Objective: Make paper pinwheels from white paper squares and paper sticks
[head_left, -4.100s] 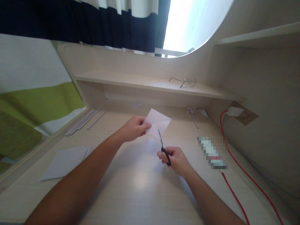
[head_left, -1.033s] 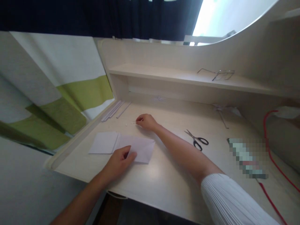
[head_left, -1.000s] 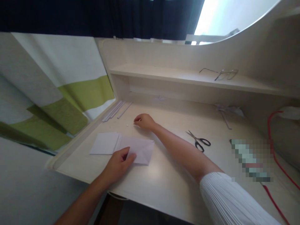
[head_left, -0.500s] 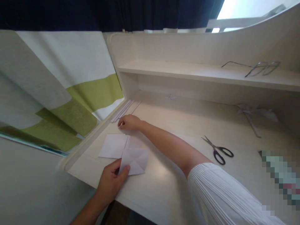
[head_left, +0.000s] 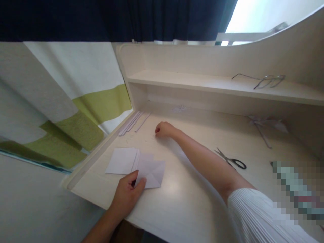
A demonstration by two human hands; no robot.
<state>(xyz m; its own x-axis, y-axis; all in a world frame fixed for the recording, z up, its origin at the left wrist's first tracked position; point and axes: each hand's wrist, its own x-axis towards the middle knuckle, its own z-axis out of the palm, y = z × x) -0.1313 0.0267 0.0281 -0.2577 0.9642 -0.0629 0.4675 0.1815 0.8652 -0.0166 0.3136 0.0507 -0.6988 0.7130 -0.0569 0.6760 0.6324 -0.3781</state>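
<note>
Near the desk's front edge, my left hand pinches a creased white paper square between thumb and fingers. Diagonal fold lines meet at the middle of that sheet. A stack of white paper squares lies just beyond it, partly under the held sheet's corner. Farther back, my right hand is closed low over the desk, its fingertips curled together. What they hold, if anything, is too small to tell. To its left lie several thin rolled paper sticks, with one paper stick apart from the bundle.
Black-handled scissors lie beyond my right forearm, partly hidden by it. A paper pinwheel on a stick rests at the back right. Another folded paper piece sits under the shelf, which bears eyeglasses. A blurred-out object lies right.
My right hand has moved right, away from the paper sticks, uncovering more of them. My left hand with the paper square has shifted slightly right. The view has turned a little.
</note>
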